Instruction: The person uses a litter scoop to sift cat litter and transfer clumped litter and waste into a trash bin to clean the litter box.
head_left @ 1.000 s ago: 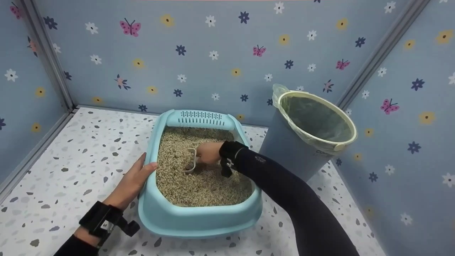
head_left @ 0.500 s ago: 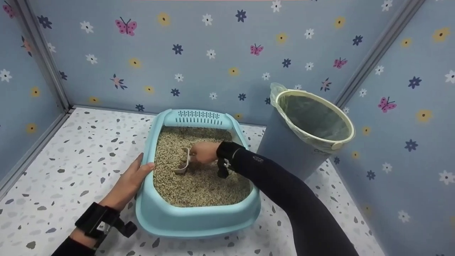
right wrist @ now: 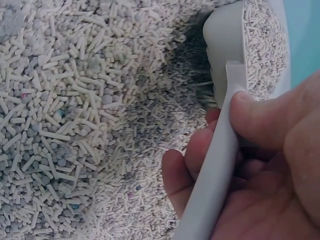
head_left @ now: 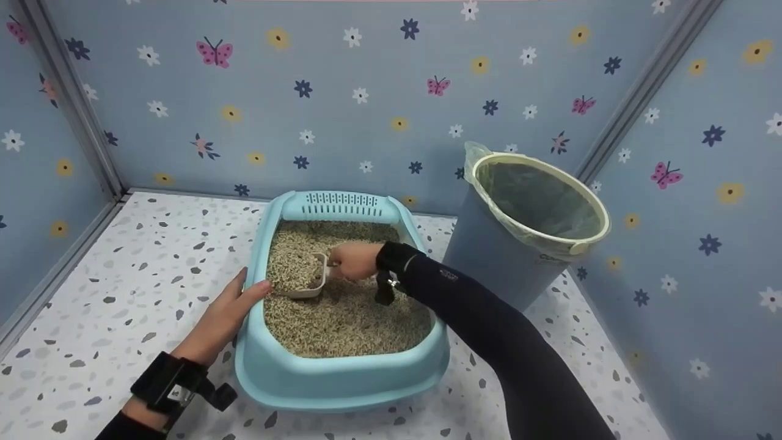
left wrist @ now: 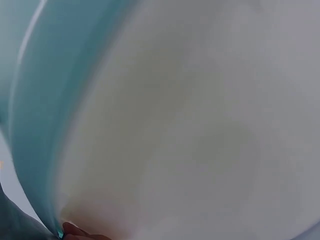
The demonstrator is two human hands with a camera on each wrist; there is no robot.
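A light blue litter box (head_left: 342, 382) with a raised, perforated back end holds pale pellet litter (head_left: 360, 327). My left hand (head_left: 221, 315) grips its left side, thumb over the rim and fingers against the outer wall. In the left wrist view, only a bit of my fingers (left wrist: 80, 234) shows below the box's pale side. My right hand (head_left: 357, 260) holds a whitish litter scoop (head_left: 310, 293) by the handle. The right wrist view shows the thumb pressed on top of the handle (right wrist: 212, 185), fingers beneath. Pellets heap in the scoop's pan, close to the box's left wall.
A tall blue-grey trash bin (head_left: 498, 244) with a pale rim and a translucent liner bag (head_left: 476, 157) stands right of the box, near the corner. Patterned blue wall panels (head_left: 342, 110) enclose the speckled white floor (head_left: 153, 263).
The scoop, half buried earlier, has slid left through the litter and risen, and its pan now shows full of pellets. My left hand stays on the box's side.
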